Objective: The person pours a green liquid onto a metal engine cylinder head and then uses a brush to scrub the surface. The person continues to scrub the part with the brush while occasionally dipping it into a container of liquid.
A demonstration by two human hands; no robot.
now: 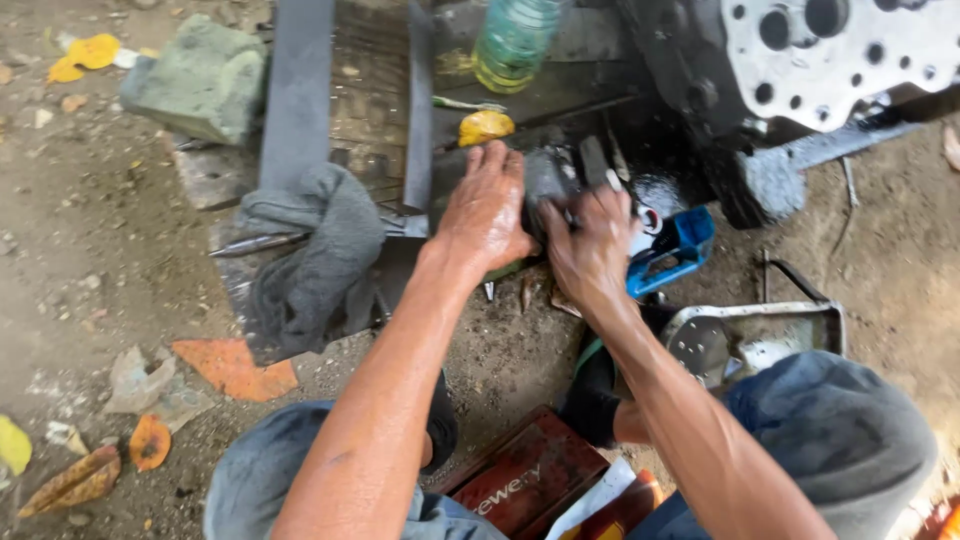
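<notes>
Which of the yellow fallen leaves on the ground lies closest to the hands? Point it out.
The yellow leaf just above the left hand, on the dark metal. The other yellow leaves lie far off at the picture's left edge: one top left, one lower left.

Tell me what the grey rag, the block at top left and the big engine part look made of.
Grey rag: soft woven cloth, going by its limp folds. Block: probably concrete or stone, rough and greenish. Engine part: cast metal, likely aluminium or iron, with a pale machined face and bored holes.
</notes>
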